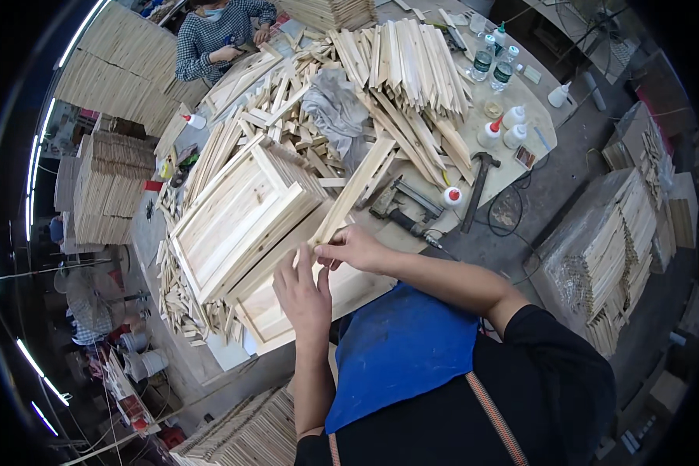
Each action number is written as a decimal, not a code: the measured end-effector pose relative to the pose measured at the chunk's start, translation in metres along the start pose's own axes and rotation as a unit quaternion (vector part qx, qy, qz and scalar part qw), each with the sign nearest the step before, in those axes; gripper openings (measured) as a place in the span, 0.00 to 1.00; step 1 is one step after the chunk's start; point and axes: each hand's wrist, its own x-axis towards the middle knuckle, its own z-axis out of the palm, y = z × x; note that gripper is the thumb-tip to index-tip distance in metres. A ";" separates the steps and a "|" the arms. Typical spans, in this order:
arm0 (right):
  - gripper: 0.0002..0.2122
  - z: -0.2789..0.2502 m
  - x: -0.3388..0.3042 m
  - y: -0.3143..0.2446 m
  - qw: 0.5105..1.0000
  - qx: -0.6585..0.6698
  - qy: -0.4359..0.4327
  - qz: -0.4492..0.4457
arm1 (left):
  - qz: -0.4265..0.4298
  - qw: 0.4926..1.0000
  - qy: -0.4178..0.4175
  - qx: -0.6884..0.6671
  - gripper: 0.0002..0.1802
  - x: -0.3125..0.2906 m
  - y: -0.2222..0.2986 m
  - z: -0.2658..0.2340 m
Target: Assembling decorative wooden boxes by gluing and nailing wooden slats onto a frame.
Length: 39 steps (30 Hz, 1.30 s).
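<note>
A long, pale wooden strip (353,191) slants from the wood pile down toward me. Its near end is pinched by the fingers of my right hand (355,250). Beside that end is my left hand (301,293), fingers stretched and the thumb apart. Its fingertips are close to the strip; whether they touch it I cannot tell. Under both hands lies a framed wooden panel (266,309), partly covered by my hands and forearms. To its left, a stack of similar framed panels (233,208) sits tilted on the table.
Loose wood strips (412,66) and a grey rag (335,105) cover the table's middle. A clamp (408,208), a hammer (480,186) and a red-capped glue bottle (452,197) lie to the right. Across the table a co-worker (217,43) handles wood. Wrapped wood stacks (590,248) stand at right.
</note>
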 end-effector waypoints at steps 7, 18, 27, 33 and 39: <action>0.17 -0.057 -0.048 0.059 0.999 0.038 -0.007 0.034 | -0.091 0.995 -0.035 -0.010 0.24 -0.063 -0.085 0.040; 0.35 -0.245 -0.152 0.133 0.810 0.456 0.329 0.167 | -0.123 0.991 -0.023 0.051 0.26 -0.090 -0.121 0.047; 0.36 -0.315 -0.088 0.151 0.669 0.717 0.189 0.044 | -0.063 0.998 0.012 -0.008 0.24 -0.067 -0.088 0.081; 0.27 -0.343 -0.076 0.169 0.647 0.736 0.186 0.076 | -0.065 0.997 0.025 -0.019 0.22 -0.068 -0.099 0.096; 0.24 -0.271 -0.100 0.127 0.790 0.566 0.235 -0.010 | -0.043 0.997 0.037 -0.055 0.22 -0.077 -0.108 0.088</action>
